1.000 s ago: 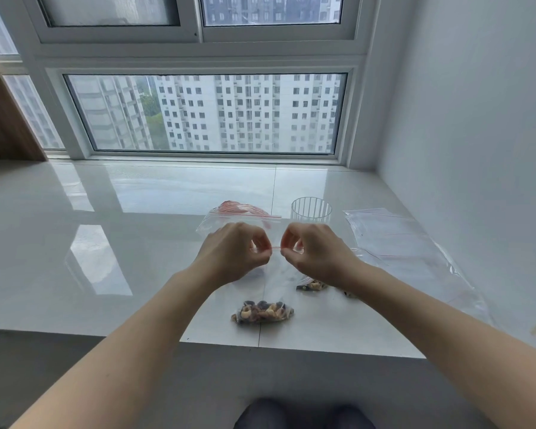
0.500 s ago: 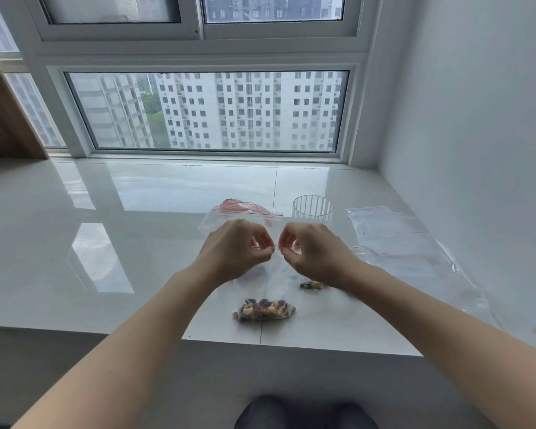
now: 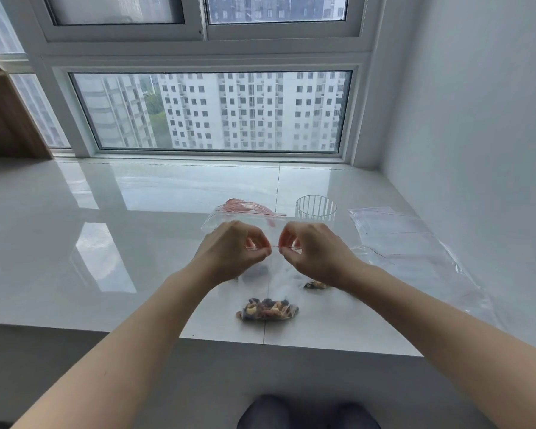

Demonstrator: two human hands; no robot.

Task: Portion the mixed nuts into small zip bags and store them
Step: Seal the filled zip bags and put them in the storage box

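Zip bag of nuts, top pinched between left hand and right hand

Soft, overcast daylight came in through the window ahead and lit the scene evenly — bright enough, never harsh. The glossy sill mirrored the panes as pale, washed-out patches of glare on its left half. Shadows were faint and diffuse, the darkest band lying under the sill's front edge. Wide-angle distortion bowed the window frame and stretched both forearms toward the lower corners. Focus held fairly well at centre — the towers outside looked hazy.
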